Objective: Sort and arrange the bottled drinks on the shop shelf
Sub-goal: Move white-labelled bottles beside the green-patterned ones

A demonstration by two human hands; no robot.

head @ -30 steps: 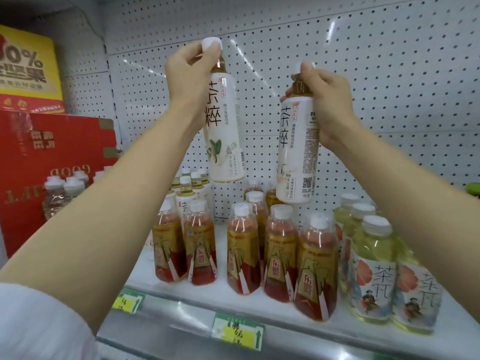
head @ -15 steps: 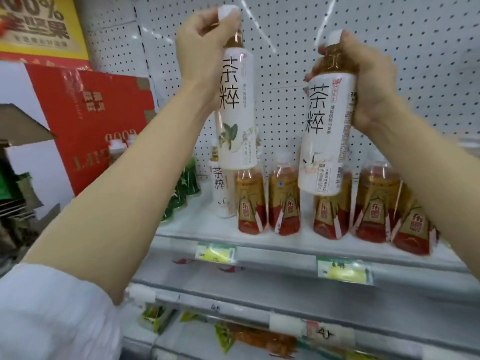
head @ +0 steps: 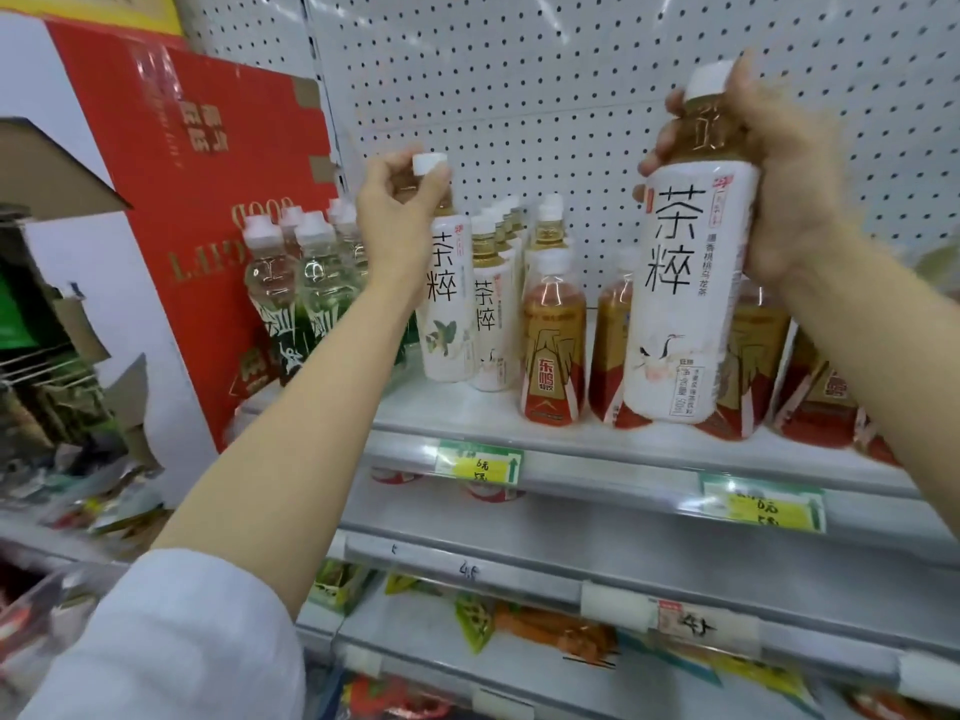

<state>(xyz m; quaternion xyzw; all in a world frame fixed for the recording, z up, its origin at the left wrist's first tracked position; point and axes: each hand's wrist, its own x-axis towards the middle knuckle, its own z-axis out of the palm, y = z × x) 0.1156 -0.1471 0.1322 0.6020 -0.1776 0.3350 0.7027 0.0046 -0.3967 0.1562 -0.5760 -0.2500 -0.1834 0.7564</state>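
Note:
My left hand (head: pixel 397 218) grips the neck of a white-labelled tea bottle (head: pixel 448 309), which stands upright at the left end of a row of like bottles (head: pixel 491 324) on the white shelf (head: pixel 457 402). My right hand (head: pixel 769 179) holds a second white tea bottle (head: pixel 680 298) by its neck, upright in the air in front of the gold-and-red drink bottles (head: pixel 551 350). Clear green-labelled bottles (head: pixel 291 304) stand further left on the shelf.
A red carton (head: pixel 208 200) leans at the shelf's left end. White pegboard (head: pixel 519 85) backs the shelf. Yellow price tags (head: pixel 480 467) sit on the shelf's front rail. Snack packets (head: pixel 545 631) lie on the lower shelf.
The view has swung left and closer. My left hand has lowered its bottle from the air down among the white tea bottles. My right hand still holds its bottle up.

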